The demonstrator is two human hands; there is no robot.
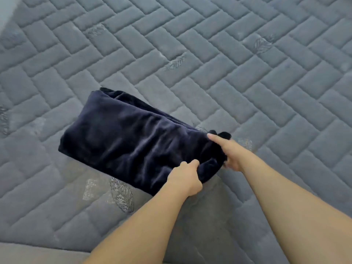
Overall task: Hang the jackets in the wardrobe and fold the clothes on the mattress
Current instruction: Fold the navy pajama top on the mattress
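Both hands' fingers (191, 163) grip garment (123, 138).

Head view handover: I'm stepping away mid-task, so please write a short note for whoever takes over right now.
Left hand: closed on the near edge of the dark navy velvety folded garment.
Right hand: gripping the same end, at its right corner.
The garment lies folded into a compact rectangle on the grey quilted mattress.
Done: this piece looks nearly folded.
Left: finish or set it down; no jackets, wardrobe or other clothes are in view, so their status is unknown.
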